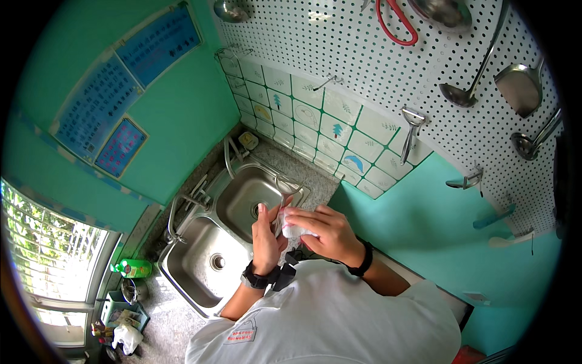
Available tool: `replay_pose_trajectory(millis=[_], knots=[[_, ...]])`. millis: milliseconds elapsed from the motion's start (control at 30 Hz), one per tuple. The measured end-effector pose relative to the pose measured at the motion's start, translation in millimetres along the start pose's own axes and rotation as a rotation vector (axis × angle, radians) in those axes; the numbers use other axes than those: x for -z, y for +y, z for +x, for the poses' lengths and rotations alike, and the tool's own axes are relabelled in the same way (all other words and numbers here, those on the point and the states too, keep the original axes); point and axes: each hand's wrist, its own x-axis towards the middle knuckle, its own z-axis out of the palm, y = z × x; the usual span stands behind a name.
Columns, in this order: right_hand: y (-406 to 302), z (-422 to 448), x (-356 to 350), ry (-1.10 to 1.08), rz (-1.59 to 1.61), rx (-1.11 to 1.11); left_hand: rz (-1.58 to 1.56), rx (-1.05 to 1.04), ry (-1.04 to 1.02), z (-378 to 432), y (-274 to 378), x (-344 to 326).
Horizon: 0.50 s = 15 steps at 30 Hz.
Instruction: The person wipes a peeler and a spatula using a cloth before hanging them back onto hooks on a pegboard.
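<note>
In front of my chest, over the sink's right edge, both my hands meet. My right hand pinches a folded white cloth with pink edging. Against that cloth, my left hand grips a thin shiny utensil, its thumb pointing up; fingers and cloth hide most of it, so its kind is unclear. Looped metal wire shows just beyond the fingertips, and I cannot tell whether it joins the held utensil. Below lies a double-bowl stainless steel sink.
A curved faucet stands behind the sink. Left on the counter are a green bottle, a metal pot and a white plastic bag. A pegboard holds ladles, red-handled scissors, a spatula and a peeler.
</note>
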Motion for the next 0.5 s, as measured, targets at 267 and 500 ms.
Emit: replay_pose_trajectory(millis=[267, 500], knots=[[-15.4, -5.8, -13.3, -0.128, 0.05, 0.048, -0.158, 0.059, -0.175, 20.7, -24.2, 29.1], [-12.8, -5.5, -9.4, -0.188, 0.128, 0.1, -0.512, 0.176, -0.196, 23.1, -20.9, 22.8]])
